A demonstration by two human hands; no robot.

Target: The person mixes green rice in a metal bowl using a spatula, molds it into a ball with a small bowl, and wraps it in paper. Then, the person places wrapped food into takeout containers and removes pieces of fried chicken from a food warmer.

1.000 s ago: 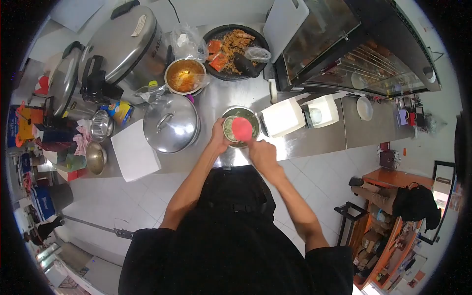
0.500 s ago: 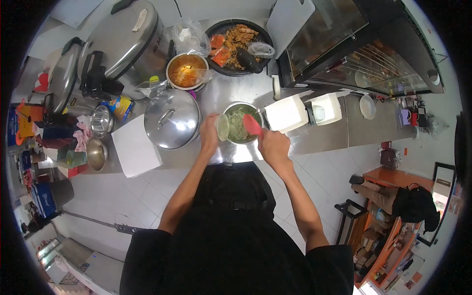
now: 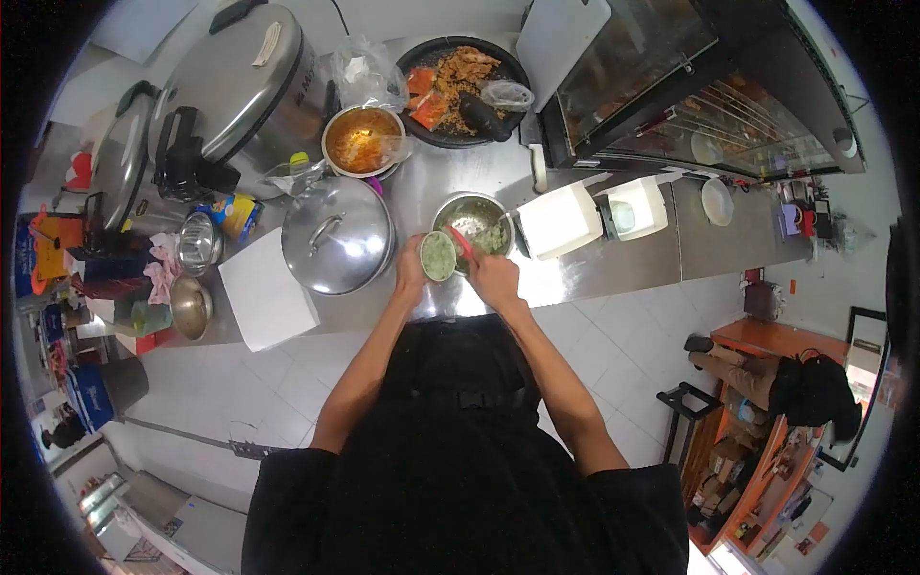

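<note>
My left hand (image 3: 411,270) is closed around a small clear cup (image 3: 438,257) filled with a pale green mixture. The cup is at the near left rim of a metal bowl (image 3: 476,210). In my right hand (image 3: 495,281) is a red spatula (image 3: 460,240), its head between the cup and the bowl's inside. More green mixture (image 3: 494,239) clings to the bowl's right side, and much of the bowl's bare metal shows. Left of the bowl stands a large pot with a metal lid (image 3: 337,233).
White containers (image 3: 559,221) stand right of the bowl, with a knife (image 3: 539,170) behind them. A pot of orange sauce (image 3: 365,141) and a black tray of food (image 3: 422,57) are at the back. White paper (image 3: 265,297) overhangs the counter's front edge.
My right hand has moved left with the spatula, toward the cup. The cup now shows full of green mixture, and less mixture is visible in the bowl.
</note>
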